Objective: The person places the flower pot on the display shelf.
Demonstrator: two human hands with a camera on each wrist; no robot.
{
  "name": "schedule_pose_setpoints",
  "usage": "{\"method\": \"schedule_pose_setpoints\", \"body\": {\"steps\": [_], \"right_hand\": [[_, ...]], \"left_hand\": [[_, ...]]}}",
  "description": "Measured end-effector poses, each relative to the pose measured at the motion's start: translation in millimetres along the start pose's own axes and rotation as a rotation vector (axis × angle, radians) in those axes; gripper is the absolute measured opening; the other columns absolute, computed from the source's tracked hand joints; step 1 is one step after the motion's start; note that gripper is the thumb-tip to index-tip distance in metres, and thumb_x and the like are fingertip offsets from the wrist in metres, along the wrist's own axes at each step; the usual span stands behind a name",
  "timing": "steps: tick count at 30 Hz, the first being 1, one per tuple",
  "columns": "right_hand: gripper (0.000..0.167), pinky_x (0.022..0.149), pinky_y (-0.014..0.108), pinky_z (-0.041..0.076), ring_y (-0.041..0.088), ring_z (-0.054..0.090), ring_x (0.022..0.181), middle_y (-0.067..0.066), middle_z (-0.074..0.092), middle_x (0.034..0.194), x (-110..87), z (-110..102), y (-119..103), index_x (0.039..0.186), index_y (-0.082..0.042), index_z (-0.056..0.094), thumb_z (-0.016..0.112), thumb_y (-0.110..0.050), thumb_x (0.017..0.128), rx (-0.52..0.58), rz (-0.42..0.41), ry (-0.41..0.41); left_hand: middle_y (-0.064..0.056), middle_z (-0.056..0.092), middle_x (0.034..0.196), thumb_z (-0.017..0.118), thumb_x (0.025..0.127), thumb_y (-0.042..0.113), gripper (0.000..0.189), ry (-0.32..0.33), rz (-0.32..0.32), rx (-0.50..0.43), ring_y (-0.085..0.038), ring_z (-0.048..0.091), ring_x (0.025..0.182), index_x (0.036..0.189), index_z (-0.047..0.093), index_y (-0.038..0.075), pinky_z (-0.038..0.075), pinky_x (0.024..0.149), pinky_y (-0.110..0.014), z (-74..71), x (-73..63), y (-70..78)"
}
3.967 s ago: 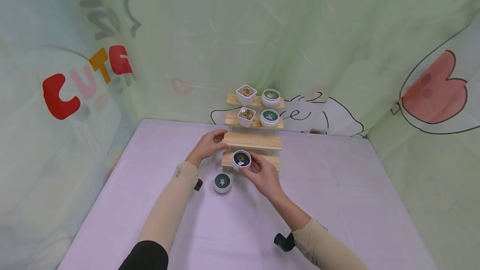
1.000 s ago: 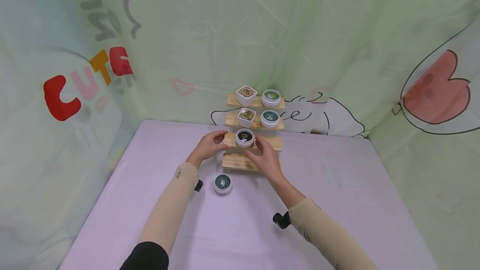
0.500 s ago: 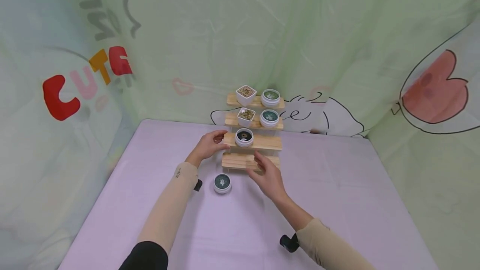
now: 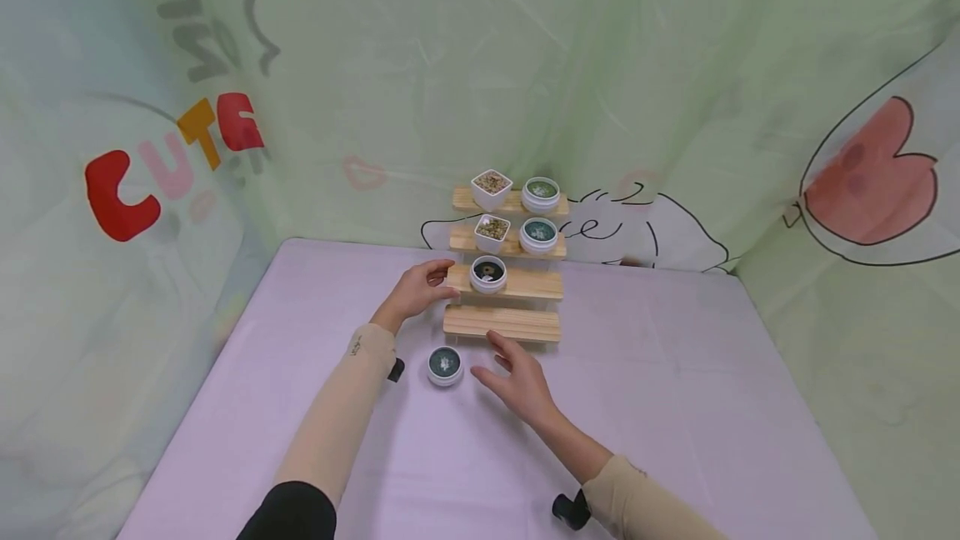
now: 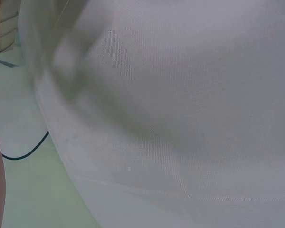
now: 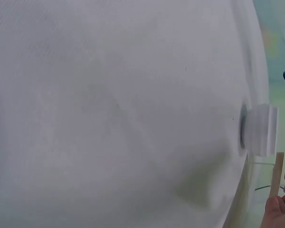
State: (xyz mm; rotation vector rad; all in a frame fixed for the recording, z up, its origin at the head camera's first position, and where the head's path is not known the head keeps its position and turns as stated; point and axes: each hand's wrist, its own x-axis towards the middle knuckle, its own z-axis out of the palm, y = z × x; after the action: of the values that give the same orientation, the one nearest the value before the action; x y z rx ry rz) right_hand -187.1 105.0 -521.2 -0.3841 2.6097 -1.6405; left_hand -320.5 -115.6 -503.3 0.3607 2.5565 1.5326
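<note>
My left hand grips the left end of a plank on a tiered wooden display stand, thumb below and fingers above. A round white jar with a dark top sits at the left of that plank. My right hand holds nothing, its thumb and fingers spread apart just right of a white jar with a grey-green top. This jar stands on the table before the stand. In the right wrist view the same white jar shows from the side, near my fingers.
Square white pots of grainy filling, the upper pot and lower pot, stand left on the two top planks. Round green-topped jars, one upper and one lower, stand beside them. A lilac cloth covers the table; printed curtains surround it.
My right hand has set the dark-topped jar on the stand's third plank from the top, let go, and moved down towards the jar on the table. My left hand has stayed put.
</note>
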Motion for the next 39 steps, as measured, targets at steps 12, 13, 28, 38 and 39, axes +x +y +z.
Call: {"method": "schedule_pose_setpoints", "body": {"steps": [12,13,28,38,39], "right_hand": [[0.063,0.103,0.036,0.046,0.036,0.053,0.125,0.024,0.054,0.136,-4.7,23.4,7.8,0.135,0.009,0.05,0.079,-0.01,0.083,0.026,-0.033,-0.068],[0.063,0.103,0.036,0.047,0.036,0.053,0.125,0.024,0.054,0.136,-5.2,24.8,7.9,0.135,0.009,0.05,0.079,-0.01,0.082,0.028,-0.038,-0.069],[0.063,0.101,0.038,0.048,0.038,0.055,0.122,0.028,0.055,0.132,-2.3,40.4,13.5,0.132,0.012,0.051,0.08,-0.01,0.081,0.005,-0.08,-0.078],[0.064,0.1,0.035,0.05,0.037,0.057,0.119,0.028,0.056,0.129,3.7,46.0,14.8,0.131,0.012,0.052,0.081,-0.01,0.079,-0.01,-0.101,-0.081],[0.064,0.1,0.035,0.049,0.036,0.057,0.119,0.027,0.056,0.129,4.4,46.7,15.1,0.131,0.012,0.052,0.081,-0.01,0.079,-0.011,-0.098,-0.08]], "left_hand": [[-0.015,0.051,0.142,0.077,0.086,0.019,0.064,0.01,0.012,0.005,-0.028,0.053,0.128,0.14,0.049,0.0,0.044,0.107,-0.033,0.8,-0.6,0.7],[-0.016,0.051,0.142,0.077,0.086,0.018,0.064,0.012,0.014,0.004,-0.028,0.053,0.127,0.14,0.05,0.0,0.044,0.107,-0.033,1.0,-0.8,0.7],[-0.017,0.051,0.142,0.078,0.085,0.018,0.065,0.012,0.026,-0.001,-0.029,0.053,0.127,0.14,0.049,-0.001,0.044,0.107,-0.032,1.7,-0.6,1.8],[-0.018,0.051,0.142,0.078,0.085,0.016,0.065,0.011,0.029,-0.008,-0.029,0.053,0.127,0.14,0.049,-0.002,0.044,0.107,-0.032,0.6,-1.3,1.6],[-0.018,0.051,0.142,0.078,0.085,0.016,0.065,0.011,0.028,-0.007,-0.029,0.053,0.127,0.14,0.049,-0.002,0.044,0.107,-0.032,0.5,-1.6,1.7]]}}
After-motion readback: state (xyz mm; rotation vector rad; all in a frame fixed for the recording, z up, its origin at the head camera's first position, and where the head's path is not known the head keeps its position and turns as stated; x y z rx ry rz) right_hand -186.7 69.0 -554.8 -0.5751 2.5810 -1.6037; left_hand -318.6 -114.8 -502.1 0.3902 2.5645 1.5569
